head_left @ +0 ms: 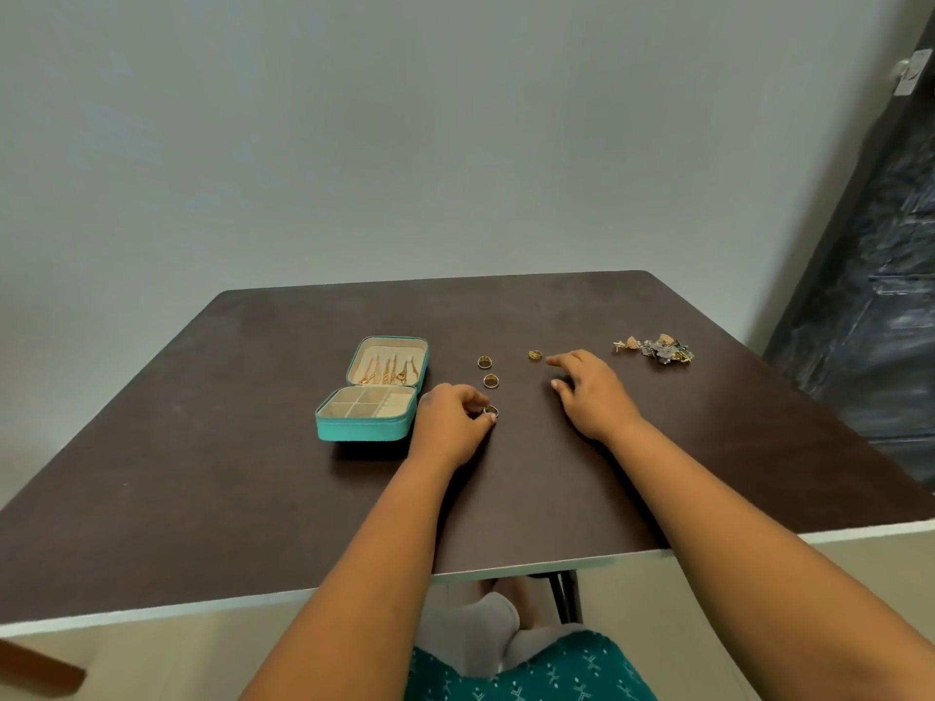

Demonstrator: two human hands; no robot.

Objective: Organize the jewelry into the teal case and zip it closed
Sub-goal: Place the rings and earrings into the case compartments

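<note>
Right now your left hand (452, 419) is curled over a gold ring (491, 410) near the middle of the frame, pinching it with the fingertips, likely so you can lift it. The teal case (372, 392) lies open just left of that hand, so the trip is short. Its lid already holds gold chains (387, 372), and the little boxes in the base look bare. Your right hand (589, 392) rests on the brown table (202, 473), fingers loose and holding nothing, one finger reaching toward another ring (535, 354). Two more rings (484, 362) wait between your hands. A tangled pile of jewelry (657, 349) sits far right. Nothing blocks the way to the case.
</note>
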